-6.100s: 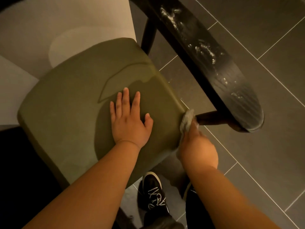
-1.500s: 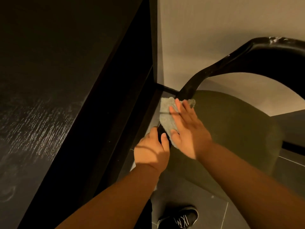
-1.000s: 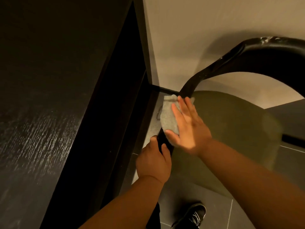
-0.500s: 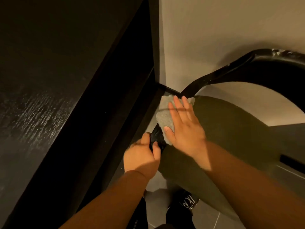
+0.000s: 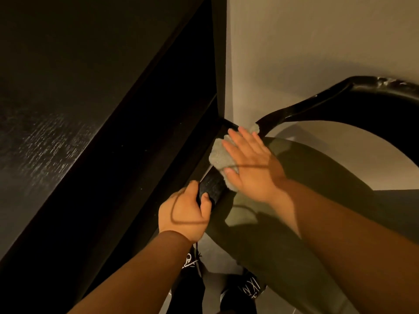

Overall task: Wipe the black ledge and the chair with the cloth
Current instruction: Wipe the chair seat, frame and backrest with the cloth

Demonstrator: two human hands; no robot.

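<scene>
— Since half a second ago, what has shifted?

— Only a little: the right hand [image 5: 251, 164] and the pale grey terry cloth [image 5: 218, 155] under it have slid up the black wooden arm rail [image 5: 213, 186], widening the gap to the left hand [image 5: 183, 209].

— Take it from the bottom of the frame, then.

— Two black lace-up shoes [image 5: 251, 288] with white laces stand on grey floor tiles [image 5: 217, 254] at the bottom centre. Both bare forearms rise from the lower edge. Just above them, the left hand grips the near end of the arm rail, fingers and thumb curled round it.

— And the other hand?

— At the centre it lies flat on the cloth, fingers straight and slightly spread, thumb out to the side, pressing the cloth onto the rail. Cloth shows left of the palm, and a tuft shows past the fingertips.

— The rest of the chair [image 5: 283, 257]?

— Its olive green padded seat [image 5: 317, 189] fills the lower right. The rail climbs into the curved black backrest [image 5: 340, 103] at the upper right, which has pale smears on its top edge.

— And the black wood-grain ledge [image 5: 68, 109]?

— It takes the whole left side, running diagonally to the upper centre, just beside the rail; whether they touch I cannot tell. Beyond, a beige wall [image 5: 317, 41] fills the upper right.
</scene>
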